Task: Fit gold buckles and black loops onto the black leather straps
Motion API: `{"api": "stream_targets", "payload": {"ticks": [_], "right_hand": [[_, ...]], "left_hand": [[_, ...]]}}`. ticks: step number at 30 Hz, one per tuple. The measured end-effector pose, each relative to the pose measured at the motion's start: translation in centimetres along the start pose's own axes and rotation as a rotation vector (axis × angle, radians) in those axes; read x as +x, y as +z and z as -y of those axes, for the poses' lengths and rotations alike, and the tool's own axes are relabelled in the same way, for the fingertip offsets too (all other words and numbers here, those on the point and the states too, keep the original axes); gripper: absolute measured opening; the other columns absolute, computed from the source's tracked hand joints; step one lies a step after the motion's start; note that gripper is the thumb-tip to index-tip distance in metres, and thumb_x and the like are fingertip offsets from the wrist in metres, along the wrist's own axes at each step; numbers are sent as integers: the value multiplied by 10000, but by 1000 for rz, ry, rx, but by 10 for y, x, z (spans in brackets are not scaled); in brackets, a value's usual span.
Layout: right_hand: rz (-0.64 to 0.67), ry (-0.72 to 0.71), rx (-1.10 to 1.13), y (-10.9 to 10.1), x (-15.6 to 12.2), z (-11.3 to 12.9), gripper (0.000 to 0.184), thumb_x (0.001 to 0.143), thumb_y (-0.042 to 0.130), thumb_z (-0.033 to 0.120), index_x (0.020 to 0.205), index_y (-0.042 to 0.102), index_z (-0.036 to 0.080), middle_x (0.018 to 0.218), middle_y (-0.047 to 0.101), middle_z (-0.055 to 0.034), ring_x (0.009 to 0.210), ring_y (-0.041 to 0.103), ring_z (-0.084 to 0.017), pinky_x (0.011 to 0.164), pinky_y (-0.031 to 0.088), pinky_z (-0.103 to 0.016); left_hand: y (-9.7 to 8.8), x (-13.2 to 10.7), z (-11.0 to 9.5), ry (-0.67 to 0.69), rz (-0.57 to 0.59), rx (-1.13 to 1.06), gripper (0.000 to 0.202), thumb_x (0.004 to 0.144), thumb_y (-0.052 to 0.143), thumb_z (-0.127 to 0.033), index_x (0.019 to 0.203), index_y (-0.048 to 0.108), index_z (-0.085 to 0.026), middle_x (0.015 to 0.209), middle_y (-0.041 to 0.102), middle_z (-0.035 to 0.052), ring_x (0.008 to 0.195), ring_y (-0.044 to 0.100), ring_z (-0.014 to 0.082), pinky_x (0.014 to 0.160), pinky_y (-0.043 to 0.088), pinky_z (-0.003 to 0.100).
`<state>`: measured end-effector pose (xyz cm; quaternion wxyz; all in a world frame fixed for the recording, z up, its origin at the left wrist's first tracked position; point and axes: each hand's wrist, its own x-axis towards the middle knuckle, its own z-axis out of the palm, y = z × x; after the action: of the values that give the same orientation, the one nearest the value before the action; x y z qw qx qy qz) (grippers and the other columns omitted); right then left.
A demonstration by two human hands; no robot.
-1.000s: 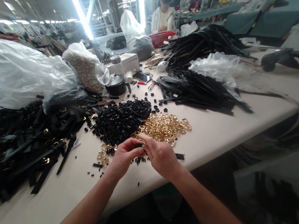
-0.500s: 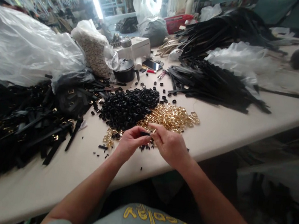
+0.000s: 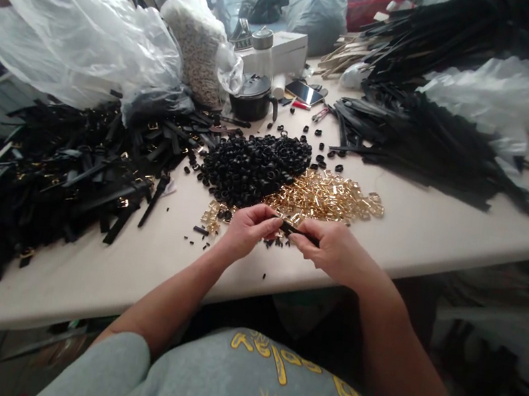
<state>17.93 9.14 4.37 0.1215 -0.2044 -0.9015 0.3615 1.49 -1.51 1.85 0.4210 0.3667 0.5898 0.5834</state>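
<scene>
Between my two hands runs a short black strap. My left hand pinches its one end between thumb and fingers. On the other side, my right hand is closed around the strap, which passes along its fingers. Just beyond my hands lies a heap of gold buckles. A mound of small black loops sits against it, farther to the left. Whether a buckle or loop is on the held strap is too small to tell.
Many buckled black straps cover the table at left, under clear plastic. Loose black strips lie at right. Behind the heaps stand a black mug, a jar and a phone.
My right hand has shifted right, and more of the black strap now shows between my hands. The whole view has tilted down and swung left.
</scene>
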Motion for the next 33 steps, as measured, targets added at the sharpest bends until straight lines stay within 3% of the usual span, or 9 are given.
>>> {"api": "stream_targets", "payload": {"ticks": [4,9,11,14,21,26,30,33], "right_hand": [[-25,-24,8,0,1,-3,189,914,514,264,769,596,173,667,595,-7,610,510,-124,600,327,-252],[-165,-7,101,-2,1,-6,167,914,524,275,839,627,166,674,591,1,593,496,-112,595,330,-252],[-181,4,144,-1,1,-4,177,906,541,296,828,632,165,650,578,9,575,484,-106,581,324,-252],[-176,7,201,3,1,0,193,903,546,313,820,633,162,635,568,14,568,475,-101,573,325,-251],[-97,19,364,19,5,0,225,901,549,340,773,605,164,620,552,27,532,472,-83,526,341,-228],[-26,103,570,25,8,0,221,874,559,347,759,593,161,657,614,12,466,481,-69,465,367,-212],[20,134,706,33,13,2,201,844,575,337,752,586,159,645,630,15,425,462,-54,432,346,-196],[77,133,787,40,15,5,188,832,580,319,738,582,156,626,624,23,403,446,-41,408,316,-180]], "left_hand": [[-22,-5,-1,20,-46,180,313,744,702,-475,779,643,-169,638,612,-8,575,539,105,576,444,236],[-87,-19,-12,132,-305,918,148,782,662,-343,775,671,-196,731,640,10,626,549,127,629,425,262],[-110,-23,-14,66,-308,1114,136,758,679,-321,816,682,-198,792,664,21,650,568,140,654,427,277],[-127,-22,-11,-63,-234,1182,196,750,682,-346,875,687,-196,813,681,32,672,590,159,660,428,290],[-122,-15,-8,-96,-204,1070,114,709,659,-287,786,669,-205,730,677,-1,644,579,143,636,422,266],[-118,-17,-12,-55,-208,832,207,737,647,-373,803,694,-183,672,666,-1,578,547,121,574,423,241],[-111,-13,-18,67,-205,743,243,770,655,-396,842,700,-169,678,669,16,568,558,123,545,437,234],[-98,-10,-29,300,-218,893,165,816,630,-331,848,696,-184,784,697,33,658,618,136,640,498,250]]}}
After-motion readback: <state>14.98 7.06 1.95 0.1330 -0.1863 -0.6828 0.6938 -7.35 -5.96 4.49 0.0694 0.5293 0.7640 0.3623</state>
